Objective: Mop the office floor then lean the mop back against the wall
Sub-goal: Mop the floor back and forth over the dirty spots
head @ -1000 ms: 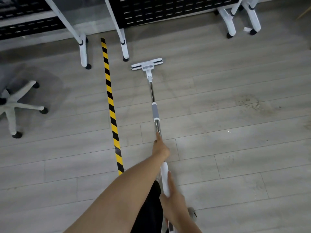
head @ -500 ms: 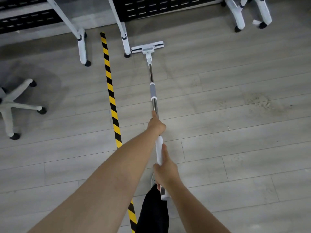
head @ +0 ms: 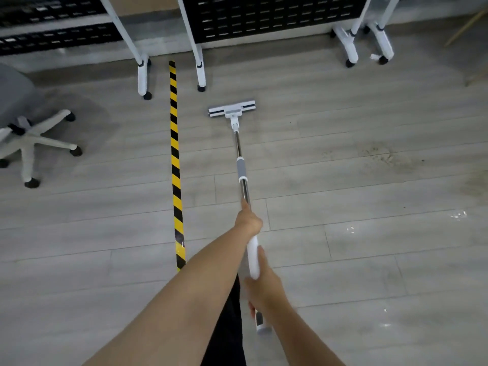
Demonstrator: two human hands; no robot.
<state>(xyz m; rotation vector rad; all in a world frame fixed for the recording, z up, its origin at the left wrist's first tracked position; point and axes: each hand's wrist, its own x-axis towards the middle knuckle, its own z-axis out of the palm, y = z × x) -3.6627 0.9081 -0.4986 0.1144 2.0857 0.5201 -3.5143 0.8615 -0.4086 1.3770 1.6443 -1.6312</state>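
Observation:
A flat mop with a white head [head: 232,108] lies on the grey plank floor [head: 343,202], its metal and white handle [head: 244,186] running back toward me. My left hand [head: 248,220] grips the handle at mid-length, arm stretched forward. Closer to me, my right hand [head: 264,286] grips the white upper part of the handle near its end. The mop head sits a short way in front of the white table legs [head: 200,72].
A yellow and black striped tape [head: 175,165] runs along the floor left of the mop. An office chair base [head: 31,141] on castors stands at the left. Wheeled table frames [head: 351,46] with black perforated panels line the far side. A dirty patch [head: 383,154] marks the floor at right.
The mop head, pushed up beside the table leg half a second ago, has been drawn back toward me. Both hands kept their grip on the handle.

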